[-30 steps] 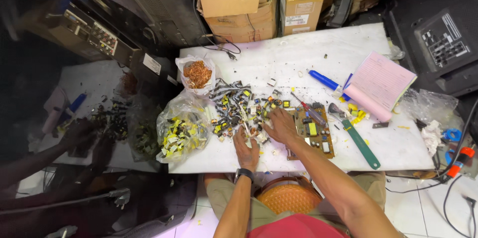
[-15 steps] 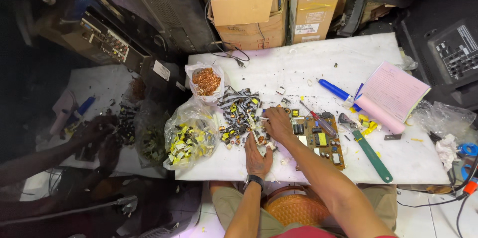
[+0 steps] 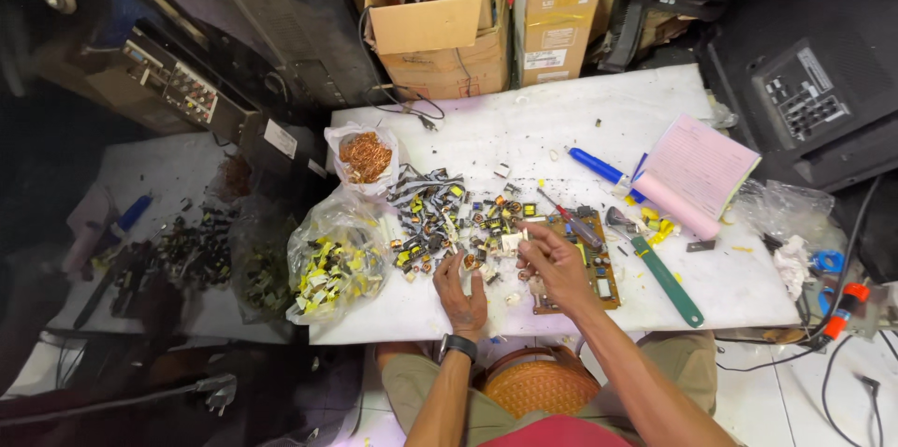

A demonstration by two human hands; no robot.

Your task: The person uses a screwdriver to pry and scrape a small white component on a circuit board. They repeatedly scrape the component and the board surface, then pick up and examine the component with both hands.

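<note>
Near the front edge of the white table [image 3: 561, 120], the left hand [image 3: 460, 293] pinches a small copper-wound coil part [image 3: 470, 262] while the right hand [image 3: 552, 265] has its fingertips closed on a small pale component [image 3: 513, 241], both at the heap of yellow-and-black salvaged electronic parts [image 3: 449, 218]. A brown circuit board [image 3: 599, 265] lies under the right hand. A clear plastic bag of yellow parts [image 3: 332, 265] crowds the left edge; the far half of the table is mostly bare.

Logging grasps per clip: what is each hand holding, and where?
Left hand pinches a small electronic part at its fingertips; right hand reaches into the pile; its grip cannot be told.
</note>
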